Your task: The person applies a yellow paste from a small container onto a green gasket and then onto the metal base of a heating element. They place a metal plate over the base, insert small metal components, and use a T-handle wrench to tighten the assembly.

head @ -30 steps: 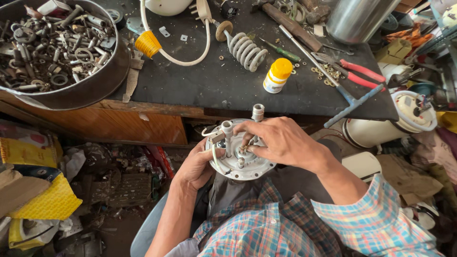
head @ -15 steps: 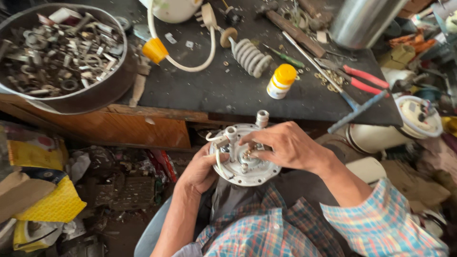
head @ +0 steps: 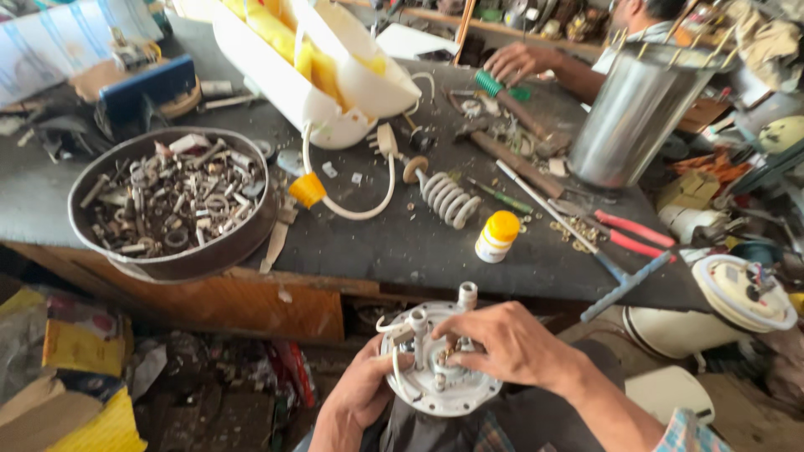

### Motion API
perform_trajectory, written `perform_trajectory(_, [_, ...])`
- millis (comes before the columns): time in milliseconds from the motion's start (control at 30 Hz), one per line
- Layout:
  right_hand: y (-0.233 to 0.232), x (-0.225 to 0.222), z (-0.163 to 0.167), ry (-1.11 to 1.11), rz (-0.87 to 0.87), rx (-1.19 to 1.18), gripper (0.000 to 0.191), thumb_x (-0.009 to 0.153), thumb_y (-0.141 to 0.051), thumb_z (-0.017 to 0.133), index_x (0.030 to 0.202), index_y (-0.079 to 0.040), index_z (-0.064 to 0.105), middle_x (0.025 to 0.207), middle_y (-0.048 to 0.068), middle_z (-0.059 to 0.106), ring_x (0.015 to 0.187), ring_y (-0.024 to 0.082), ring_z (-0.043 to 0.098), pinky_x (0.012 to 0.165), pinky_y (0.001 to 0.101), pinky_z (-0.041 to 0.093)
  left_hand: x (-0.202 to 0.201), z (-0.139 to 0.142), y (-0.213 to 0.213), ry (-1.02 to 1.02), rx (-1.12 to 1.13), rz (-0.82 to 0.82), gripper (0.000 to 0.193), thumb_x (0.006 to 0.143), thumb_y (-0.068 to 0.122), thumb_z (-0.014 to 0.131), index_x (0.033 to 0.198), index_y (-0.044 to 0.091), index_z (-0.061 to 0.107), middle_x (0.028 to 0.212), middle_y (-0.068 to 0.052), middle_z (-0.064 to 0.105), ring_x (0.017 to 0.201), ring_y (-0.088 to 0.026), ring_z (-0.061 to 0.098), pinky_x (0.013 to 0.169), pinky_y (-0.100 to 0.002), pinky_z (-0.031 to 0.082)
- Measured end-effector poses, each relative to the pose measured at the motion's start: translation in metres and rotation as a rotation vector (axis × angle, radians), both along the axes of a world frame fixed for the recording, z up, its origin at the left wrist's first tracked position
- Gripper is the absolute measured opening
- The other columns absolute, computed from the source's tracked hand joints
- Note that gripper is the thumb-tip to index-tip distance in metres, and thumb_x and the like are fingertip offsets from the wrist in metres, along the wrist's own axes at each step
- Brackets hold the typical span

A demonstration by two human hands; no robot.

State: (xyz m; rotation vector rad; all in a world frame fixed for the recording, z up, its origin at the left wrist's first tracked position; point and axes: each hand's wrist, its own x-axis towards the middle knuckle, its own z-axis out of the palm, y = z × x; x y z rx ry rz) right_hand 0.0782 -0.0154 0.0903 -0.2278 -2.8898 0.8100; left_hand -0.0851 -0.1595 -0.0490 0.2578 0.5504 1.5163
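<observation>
I steady the round metal heater base plate (head: 437,368) on my lap at 6 o'clock, left hand (head: 356,400) cupped under its rim as support, so my right hand (head: 502,343) fingertips can pinch its central terminal fittings.

We see a white & silver round metal part (head: 437,368) w/ grey posts. Small bottle (head: 497,237): white body, yellow cap. Pliers (head: 632,233): red handles. Bench top (head: 402,243) dark grey, wood-brown front. Sleeve (head: 691,428): blue/pink/white plaid. Dark round pan (head: 167,255) w/ grey-rusty bolts. Steel can (head: 632,117) shiny silver.
</observation>
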Motion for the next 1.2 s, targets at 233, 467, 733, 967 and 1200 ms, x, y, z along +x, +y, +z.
perform_trajectory(233, [-0.0028, 0.0053, -0.0035, 0.072, -0.002, -0.117, 0.037, 0.080, -0.014, 0.075, 0.116, -0.008, 0.071, 0.104, 0.011, 0.080, 0.096, 0.028, 0.079, 0.079, 0.0367, 0.063, -0.0018, -0.0007, 0.0014, 0.000, -0.142, 0.000, 0.061, 0.079, -0.003, 0.066, 0.139, -0.003, 0.053, 0.119, -0.017, 0.072, 0.101, -0.024, 0.074, 0.092, -0.041, 0.060])
perform_trajectory(467, [-0.0034, 0.0015, -0.0019, -0.031, -0.058, -0.019, 0.036, 0.082, -0.020, 0.079, 0.116, -0.010, 0.072, 0.101, 0.010, 0.080, 0.091, 0.030, 0.078, 0.076, 0.0384, 0.060, -0.0032, -0.0061, 0.0026, 0.018, -0.098, 0.006, 0.066, 0.074, 0.000, 0.068, 0.139, -0.002, 0.054, 0.121, -0.014, 0.072, 0.107, -0.023, 0.072, 0.097, -0.039, 0.058])
perform_trajectory(733, [-0.0063, 0.0038, -0.0022, 0.013, -0.029, -0.134, 0.035, 0.083, -0.015, 0.074, 0.118, -0.009, 0.072, 0.105, 0.011, 0.081, 0.094, 0.028, 0.080, 0.080, 0.0368, 0.063, -0.0038, -0.0064, 0.0035, 0.006, -0.196, -0.006, 0.067, 0.075, 0.000, 0.070, 0.139, -0.002, 0.053, 0.118, -0.016, 0.072, 0.104, -0.024, 0.073, 0.096, -0.041, 0.060])
perform_trajectory(967, [-0.0052, 0.0047, -0.0002, 0.019, 0.001, -0.064, 0.038, 0.082, -0.015, 0.077, 0.119, -0.006, 0.070, 0.108, 0.013, 0.079, 0.093, 0.031, 0.078, 0.077, 0.0391, 0.061, -0.0032, -0.0066, 0.0031, -0.002, -0.179, 0.012, 0.062, 0.079, -0.003, 0.069, 0.139, -0.003, 0.053, 0.119, -0.015, 0.072, 0.102, -0.023, 0.074, 0.092, -0.039, 0.061])
perform_trajectory(1200, [-0.0057, 0.0034, -0.0016, -0.036, -0.046, -0.030, 0.041, 0.080, -0.018, 0.078, 0.119, -0.008, 0.070, 0.113, 0.012, 0.077, 0.095, 0.031, 0.077, 0.080, 0.0388, 0.061, -0.0018, -0.0003, 0.0029, 0.006, -0.154, 0.022, 0.061, 0.078, -0.003, 0.067, 0.137, -0.004, 0.054, 0.117, -0.018, 0.074, 0.100, -0.026, 0.075, 0.092, -0.042, 0.062])
